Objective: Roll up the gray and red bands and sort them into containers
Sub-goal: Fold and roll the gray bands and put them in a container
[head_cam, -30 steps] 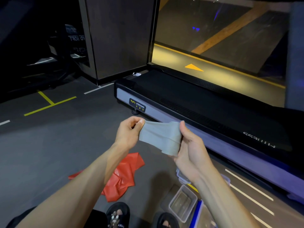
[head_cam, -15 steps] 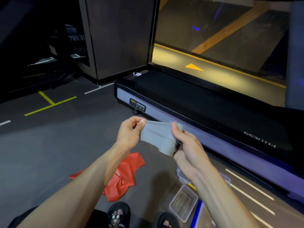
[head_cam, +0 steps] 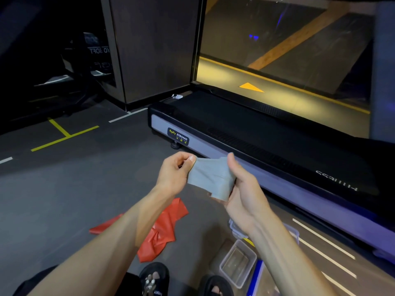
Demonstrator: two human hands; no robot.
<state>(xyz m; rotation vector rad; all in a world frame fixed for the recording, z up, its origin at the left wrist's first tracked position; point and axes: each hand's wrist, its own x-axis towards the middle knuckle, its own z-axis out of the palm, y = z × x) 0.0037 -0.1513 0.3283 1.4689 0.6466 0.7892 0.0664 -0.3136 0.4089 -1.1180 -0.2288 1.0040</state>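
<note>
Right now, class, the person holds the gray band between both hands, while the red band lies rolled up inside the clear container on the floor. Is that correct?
Not quite. The head view shows the red band lying crumpled and unrolled on the floor, left of the clear container, not inside it. The rest stands: the left hand and right hand both hold the gray band.

My forearms are bare to the lower frame edge; no sleeves, watch or rings show. My left hand (head_cam: 174, 174) and right hand (head_cam: 241, 189) are ungloved. I wear black open-toed sandals (head_cam: 155, 278); the left one bears white lettering and a small metal ornament. Dark clothing covers my lap.
</note>
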